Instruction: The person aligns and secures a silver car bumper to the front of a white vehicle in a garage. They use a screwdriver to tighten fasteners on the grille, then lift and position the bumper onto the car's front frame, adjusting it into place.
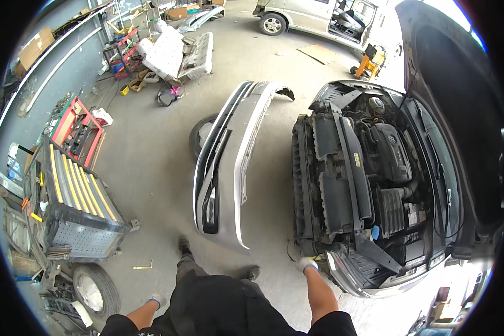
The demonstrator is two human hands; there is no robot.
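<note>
My right hand [307, 264], in a pale glove, is at the near front corner of the car [341, 274], by the bare front end. Its fingers are too small to read, and whether it touches the car I cannot tell. My left hand [158, 301], gloved too, hangs low beside my left leg; its fingers do not show clearly. A detached grey bumper cover [229, 162] rests ahead of me, apart from both hands. The car's bonnet [459, 95] is raised, baring the engine [391, 151] and the black radiator support [333, 179].
To my left stand a tool cart [87, 213] and a loose wheel [95, 288]. Another wheel [199, 134] lies by the bumper cover. Farther off are a red tool rack [78, 131], car seats [179, 53], a yellow jack [369, 63] and a van [302, 14].
</note>
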